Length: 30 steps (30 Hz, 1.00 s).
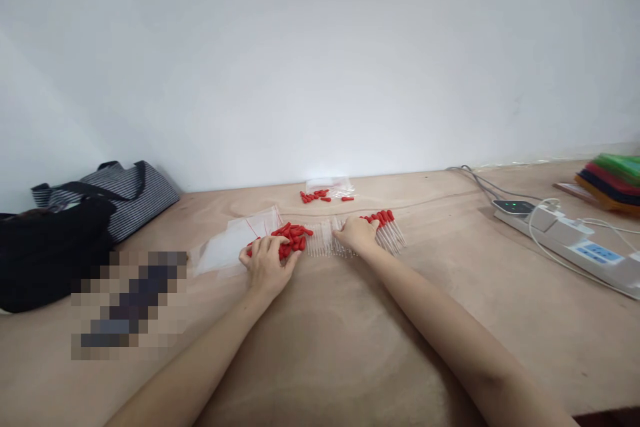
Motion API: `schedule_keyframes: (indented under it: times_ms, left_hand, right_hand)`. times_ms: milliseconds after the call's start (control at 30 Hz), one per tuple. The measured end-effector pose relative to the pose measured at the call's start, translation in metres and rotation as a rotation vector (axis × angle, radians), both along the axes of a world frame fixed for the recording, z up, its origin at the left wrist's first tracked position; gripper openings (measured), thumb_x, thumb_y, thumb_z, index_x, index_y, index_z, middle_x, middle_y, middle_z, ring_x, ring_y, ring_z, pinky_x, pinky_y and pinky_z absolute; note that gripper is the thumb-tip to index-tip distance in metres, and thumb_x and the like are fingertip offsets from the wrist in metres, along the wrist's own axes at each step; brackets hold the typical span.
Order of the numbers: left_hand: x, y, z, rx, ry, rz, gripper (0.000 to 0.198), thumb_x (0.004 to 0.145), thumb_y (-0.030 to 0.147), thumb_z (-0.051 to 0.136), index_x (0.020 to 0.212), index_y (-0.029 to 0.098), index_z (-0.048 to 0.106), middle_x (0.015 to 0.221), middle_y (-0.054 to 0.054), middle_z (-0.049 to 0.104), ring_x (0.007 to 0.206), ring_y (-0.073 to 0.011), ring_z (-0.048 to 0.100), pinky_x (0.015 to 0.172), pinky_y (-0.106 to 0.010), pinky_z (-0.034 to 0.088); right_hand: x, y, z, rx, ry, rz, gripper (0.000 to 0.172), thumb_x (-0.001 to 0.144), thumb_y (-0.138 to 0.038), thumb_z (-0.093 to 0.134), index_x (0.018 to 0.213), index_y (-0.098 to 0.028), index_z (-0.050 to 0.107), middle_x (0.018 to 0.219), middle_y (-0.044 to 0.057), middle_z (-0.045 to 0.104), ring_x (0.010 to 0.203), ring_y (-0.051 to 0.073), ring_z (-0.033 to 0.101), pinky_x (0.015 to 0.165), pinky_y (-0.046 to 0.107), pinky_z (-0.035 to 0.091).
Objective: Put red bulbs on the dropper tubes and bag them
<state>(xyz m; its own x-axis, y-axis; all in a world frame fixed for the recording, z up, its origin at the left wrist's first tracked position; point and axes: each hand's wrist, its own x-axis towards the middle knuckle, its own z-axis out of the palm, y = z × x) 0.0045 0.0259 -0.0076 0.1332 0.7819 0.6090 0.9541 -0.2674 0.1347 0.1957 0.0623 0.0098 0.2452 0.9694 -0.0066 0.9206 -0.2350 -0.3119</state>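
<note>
A loose heap of red rubber bulbs (294, 235) lies on the wooden table (350, 347). My left hand (265, 263) rests over the heap's left side, fingers curled on some bulbs. To the right lies a row of clear glass tubes (323, 243). My right hand (356, 235) rests on that row, fingers bent down; what they pinch is hidden. Right of it lie several finished droppers with red bulbs (387, 225). Clear plastic bags (235, 243) lie left of the heap.
A further small pile of red bulbs and a bag (327, 192) lie near the wall. A striped bag (113, 197) and a black bag (45, 253) stand at left. A power strip with cables (565, 237) and stacked coloured sheets (613, 180) are at right.
</note>
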Motion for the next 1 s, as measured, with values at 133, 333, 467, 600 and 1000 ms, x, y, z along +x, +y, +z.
schedule_keyframes:
  times_ms: [133, 333, 467, 600, 1000]
  left_hand:
    - [-0.004, 0.005, -0.002, -0.009, 0.034, -0.018, 0.021, 0.074, 0.039, 0.056, 0.087, 0.024, 0.061, 0.092, -0.006, 0.060, 0.091, -0.0248, 0.048, 0.082, -0.044, 0.022]
    - [0.001, 0.018, 0.005, 0.000, 0.050, -0.114, 0.019, 0.079, 0.035, 0.050, 0.089, 0.026, 0.063, 0.098, -0.006, 0.059, 0.095, -0.0247, 0.046, 0.084, -0.045, 0.021]
    - [0.012, 0.035, 0.017, -0.098, 0.152, -0.241, 0.021, 0.080, 0.023, 0.044, 0.089, 0.028, 0.063, 0.101, -0.005, 0.059, 0.100, -0.0243, 0.045, 0.086, -0.047, 0.020]
    - [0.023, 0.052, 0.021, -0.215, 0.240, -0.335, 0.032, 0.072, 0.010, 0.042, 0.088, 0.027, 0.064, 0.101, -0.006, 0.059, 0.100, -0.0246, 0.046, 0.086, -0.048, 0.022]
    - [0.030, 0.045, 0.033, -0.188, 0.051, -0.374, 0.008, 0.076, 0.023, 0.050, 0.080, 0.020, 0.056, 0.089, -0.004, 0.061, 0.091, -0.0214, 0.052, 0.085, -0.045, 0.031]
  right_hand:
    - [-0.001, 0.002, 0.000, -0.005, 0.007, 0.007, 0.030, 0.073, -0.036, 0.048, 0.082, -0.014, 0.064, 0.085, 0.013, 0.065, 0.082, 0.025, 0.057, 0.083, 0.043, 0.023]
    - [0.007, -0.007, 0.007, 0.038, 0.046, 0.101, 0.029, 0.076, -0.034, 0.042, 0.067, -0.016, 0.062, 0.076, 0.009, 0.065, 0.080, 0.023, 0.056, 0.076, 0.038, 0.027]
    - [0.021, -0.028, 0.004, 0.149, 0.067, 0.186, 0.024, 0.079, -0.033, 0.041, 0.074, -0.019, 0.060, 0.083, 0.005, 0.064, 0.088, 0.021, 0.052, 0.075, 0.033, 0.025]
    - [0.038, -0.056, -0.008, 0.353, 0.019, 0.339, 0.021, 0.081, -0.031, 0.041, 0.072, -0.017, 0.054, 0.077, 0.004, 0.063, 0.080, 0.018, 0.051, 0.075, 0.032, 0.023]
    - [0.050, -0.090, -0.027, 0.518, -0.082, 0.594, 0.021, 0.082, -0.017, 0.040, 0.098, -0.018, 0.053, 0.084, 0.006, 0.062, 0.083, 0.018, 0.047, 0.076, 0.034, 0.020]
